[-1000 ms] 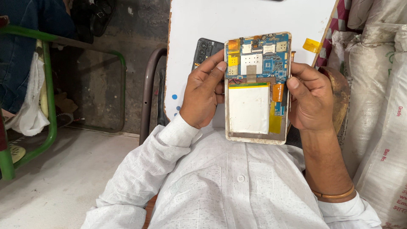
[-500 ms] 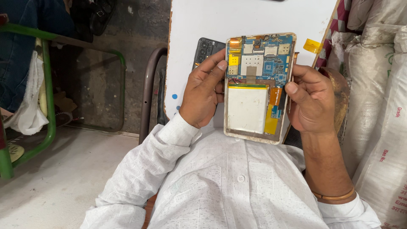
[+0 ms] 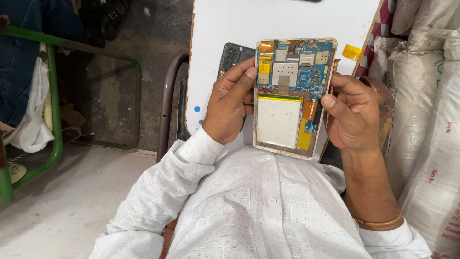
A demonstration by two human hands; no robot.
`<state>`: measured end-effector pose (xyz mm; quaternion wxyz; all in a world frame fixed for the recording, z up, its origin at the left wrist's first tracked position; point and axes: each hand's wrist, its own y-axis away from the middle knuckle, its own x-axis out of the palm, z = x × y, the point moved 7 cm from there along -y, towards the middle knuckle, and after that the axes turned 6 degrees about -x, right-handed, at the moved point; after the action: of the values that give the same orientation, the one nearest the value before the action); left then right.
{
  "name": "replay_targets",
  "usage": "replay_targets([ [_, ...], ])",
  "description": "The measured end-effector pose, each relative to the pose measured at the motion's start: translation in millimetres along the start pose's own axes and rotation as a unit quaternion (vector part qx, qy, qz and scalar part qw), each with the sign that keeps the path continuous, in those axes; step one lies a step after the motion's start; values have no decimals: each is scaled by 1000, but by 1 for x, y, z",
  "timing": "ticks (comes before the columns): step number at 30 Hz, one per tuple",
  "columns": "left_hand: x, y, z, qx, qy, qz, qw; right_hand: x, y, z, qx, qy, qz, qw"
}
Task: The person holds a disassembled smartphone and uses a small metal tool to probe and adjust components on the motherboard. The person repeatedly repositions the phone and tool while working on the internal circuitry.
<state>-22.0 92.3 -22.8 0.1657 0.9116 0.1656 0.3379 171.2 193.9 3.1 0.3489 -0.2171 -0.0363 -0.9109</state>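
Above a white surface flanked by sacks, your left hand and right hand grip an opened tablet by its edges. Keep thumbs off the circuit board and hold it level.

White woven sacks with red and green print are stacked at the right edge.

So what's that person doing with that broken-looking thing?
A person in a white shirt holds an opened tablet with both hands, its back cover off. The left hand has a grip on the left edge, a fingertip on the blue circuit board. The right hand holds the right edge, thumb on the rim. A flat white battery fills the lower half. A black phone lies behind on the white table.
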Motion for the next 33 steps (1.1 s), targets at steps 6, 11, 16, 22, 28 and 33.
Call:
replay_targets([
  [6, -2, -3, 3, -4, -1, -11, 1000, 2, -2, 2, 0, 7, 5, 1000],
  [11, -2, -2, 1, 1, -9, -7, 1000, 1, -2, 2, 0, 12, 7, 1000],
  [16, -1, -1, -1, 2, -11, -10, 1000, -2, -2, -1, 5, 2, -5, 1000],
  [22, 0, 0, -2, 4, -8, -9, 1000, -6, -1, -4, 5, 5, -11, 1000],
  [28, 1, 1, -3, 8, -11, -3, 1000, -6, 0, -5, 6, -4, -13, 1000],
  [33, 0, 2, -2, 13, -25, 2, 1000, -6, 1, -6, 12, -9, -15, 1000],
])
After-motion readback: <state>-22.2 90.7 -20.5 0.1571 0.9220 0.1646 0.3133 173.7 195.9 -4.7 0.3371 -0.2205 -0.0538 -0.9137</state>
